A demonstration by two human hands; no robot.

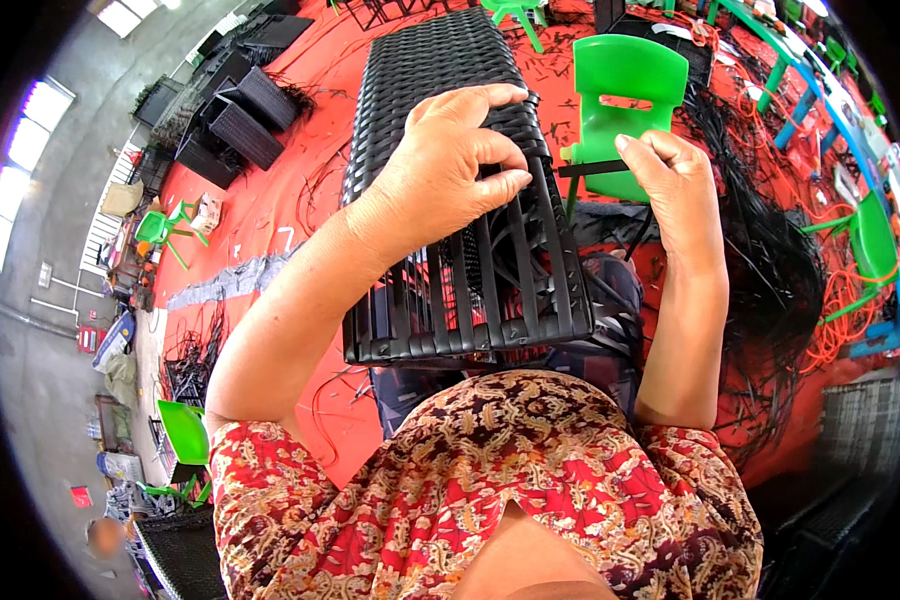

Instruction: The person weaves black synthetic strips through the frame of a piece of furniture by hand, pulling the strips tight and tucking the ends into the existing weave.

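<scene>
A long black wicker piece (425,60) stretches away from my lap, its far part closely woven. On its near part, bare lengthwise strips (490,270) show gaps between them. My left hand (455,160) is over the right side of the weave, fingers apart, with nothing seen in them. Off to the right of the piece, my right hand (675,190) is closed, pinching a flat black strip (592,168) between thumb and fingers. That strip points left toward the edge of the wicker. Whether it joins the weave, I cannot tell.
A green plastic chair (630,75) stands just beyond my right hand. A heap of loose black strips (760,240) lies to the right on the red floor covering (305,230). Dark wicker pieces (240,125) stand at the far left. Another green chair (873,235) and orange cords (835,325) are at right.
</scene>
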